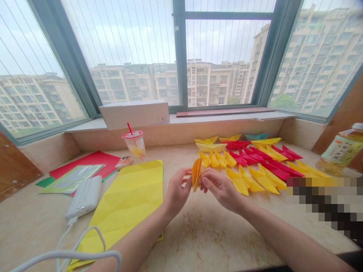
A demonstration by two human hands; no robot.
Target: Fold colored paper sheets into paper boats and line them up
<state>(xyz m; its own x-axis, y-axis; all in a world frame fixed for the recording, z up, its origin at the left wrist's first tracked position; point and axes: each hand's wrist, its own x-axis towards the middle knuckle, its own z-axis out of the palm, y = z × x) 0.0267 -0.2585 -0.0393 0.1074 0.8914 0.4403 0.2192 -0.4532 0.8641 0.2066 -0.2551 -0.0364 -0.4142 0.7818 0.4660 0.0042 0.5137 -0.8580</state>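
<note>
Between my two hands, a little above the counter, is a piece of folded yellow-orange paper (pixel 196 174), standing upright with its layers edge-on to me. My left hand (pixel 180 187) pinches its left side with thumb and fingers. On the other side my right hand (pixel 217 185) grips it, fingers curled. Just beyond and to the right sit rows of folded yellow paper boats (pixel 241 179) and red paper boats (pixel 276 170). A large creased sheet of yellow paper (pixel 130 200) lies left of my left hand.
A plastic cup with a red straw (pixel 136 145) stands behind the yellow sheet. At left are a white power bank (pixel 85 196) with a white cable (pixel 70 257), and red paper (pixel 85 164). A bottle (pixel 342 149) stands at far right; a white box (pixel 134 115) rests on the sill.
</note>
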